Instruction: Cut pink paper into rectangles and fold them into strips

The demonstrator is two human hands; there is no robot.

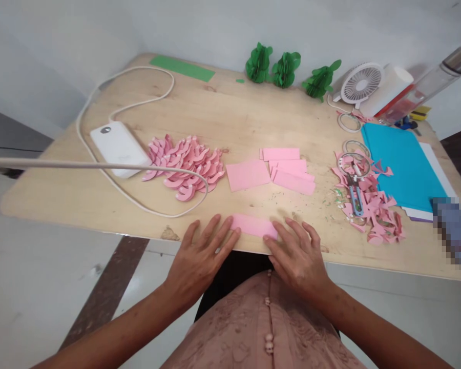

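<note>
A pink paper strip (253,225) lies flat at the table's front edge. My left hand (202,251) rests on the table with fingers spread, its fingertips at the strip's left end. At the right end, my right hand (297,251) touches the strip with its fingers also spread. Just beyond lie a wider pink sheet (248,175) and several smaller pink pieces (294,180). To their left is a pile of curved pink cut-outs (194,166).
A white power bank (120,148) and its looping cable lie left. Scissors (355,197) rest on pink scraps (384,220) at right, beside blue sheets (401,164). Green paper shapes (258,63), a fan (361,83) and a bottle (430,84) stand at the back.
</note>
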